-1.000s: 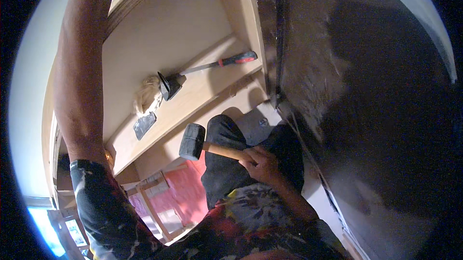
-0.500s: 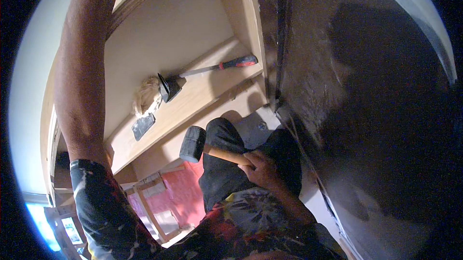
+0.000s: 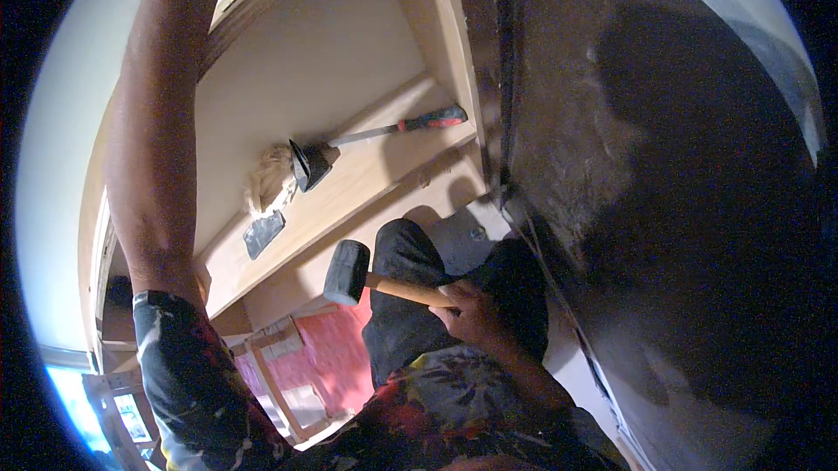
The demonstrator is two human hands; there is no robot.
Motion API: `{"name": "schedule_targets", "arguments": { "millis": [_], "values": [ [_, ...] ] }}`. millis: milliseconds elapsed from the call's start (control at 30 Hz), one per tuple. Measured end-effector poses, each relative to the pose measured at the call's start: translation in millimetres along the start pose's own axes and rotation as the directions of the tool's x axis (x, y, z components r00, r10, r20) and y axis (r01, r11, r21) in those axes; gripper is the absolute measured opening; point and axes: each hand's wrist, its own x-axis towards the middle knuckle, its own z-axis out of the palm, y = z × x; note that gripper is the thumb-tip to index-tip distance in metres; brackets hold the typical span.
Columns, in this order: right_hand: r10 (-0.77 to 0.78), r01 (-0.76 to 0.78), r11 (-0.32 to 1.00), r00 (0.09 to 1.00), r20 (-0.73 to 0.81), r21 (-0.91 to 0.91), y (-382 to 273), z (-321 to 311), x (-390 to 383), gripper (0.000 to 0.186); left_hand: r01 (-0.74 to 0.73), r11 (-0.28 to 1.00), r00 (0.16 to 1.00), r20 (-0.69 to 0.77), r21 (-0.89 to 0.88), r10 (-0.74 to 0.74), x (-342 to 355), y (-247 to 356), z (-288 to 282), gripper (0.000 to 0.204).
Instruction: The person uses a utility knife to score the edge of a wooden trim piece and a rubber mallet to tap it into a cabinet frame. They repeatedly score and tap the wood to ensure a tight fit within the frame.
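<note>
My right hand (image 3: 471,314) is closed around the wooden handle of a rubber mallet (image 3: 346,273). Its black head points left, in front of my dark-trousered knees. My left forearm (image 3: 153,148) reaches up along the left side and leaves the picture at the top, so the left hand itself is out of sight. Beyond the mallet, on a pale wooden ledge, lies a long-shafted tool (image 3: 367,133) with a black and red grip and a dark, flat head. Beside that head is a crumpled cream-coloured bundle (image 3: 271,176), with a dark flat plate (image 3: 264,233) at its near end.
A large dark brown panel (image 3: 663,209) stands close on my right. The wooden ledge (image 3: 349,200) belongs to an open frame with a pale back. Below left are a reddish-pink surface (image 3: 336,349) and a light wooden frame (image 3: 275,388).
The view has shifted slightly. My right hand and the mallet sit a little lower, with the grip unchanged. The tools on the ledge look undisturbed.
</note>
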Motion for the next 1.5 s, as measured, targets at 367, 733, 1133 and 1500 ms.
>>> {"name": "schedule_targets", "arguments": {
  "millis": [367, 733, 1133, 1500],
  "values": [
    [0.013, -0.005, 0.992, 0.998, 0.063, -0.125, 11, 0, -2, 0.037, -0.196, 0.977, 0.980, 0.062, 0.087, 0.191, -18, -1, 14, 0.037],
    [-0.078, 0.075, 0.995, 0.997, -0.029, -0.069, 7, 3, -13, 0.037, -0.057, 0.997, 0.997, -0.051, 0.043, 0.059, -22, 11, 11, 0.043],
    [-0.032, 0.032, 0.999, 0.999, -0.019, -0.011, 19, 15, -25, 0.036, -0.074, 0.995, 0.997, 0.010, 0.074, 0.073, -16, 14, 10, 0.037],
    [-0.027, 0.028, 0.999, 0.999, 0.039, -0.036, 3, 3, -23, 0.036, -0.160, 0.978, 0.987, 0.004, 0.131, 0.161, -20, 9, 16, 0.033]
  ]
}}
